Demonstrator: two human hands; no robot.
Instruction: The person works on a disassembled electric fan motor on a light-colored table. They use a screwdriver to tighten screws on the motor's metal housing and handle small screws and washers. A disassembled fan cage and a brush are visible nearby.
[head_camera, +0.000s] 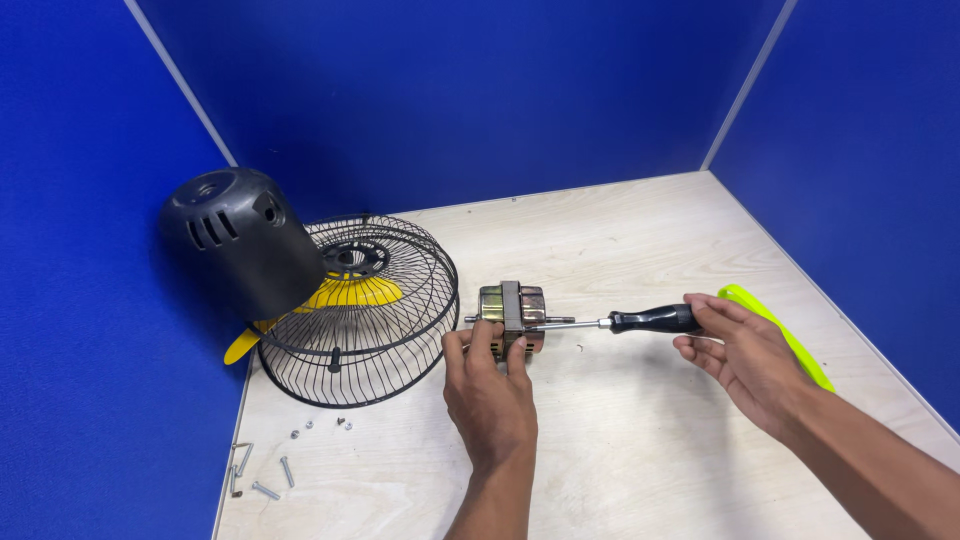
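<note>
Steadying a small metal fan motor near the middle of a pale plywood table, left hand wrapped over the motor's near side, fingers closed on its body. Gripping the black handle of a screwdriver in the right hand, fingers curled round the handle's end, steel shaft lying level and its tip meeting the motor's right face. Sitting to the left of the motor: black wire fan guards stacked together with a yellow blade inside, and a black plastic motor cover leaning on them. Lying loose near the table's front left corner: several screws and bolts. Resting beyond the right wrist: a bright yellow-green blade
</note>
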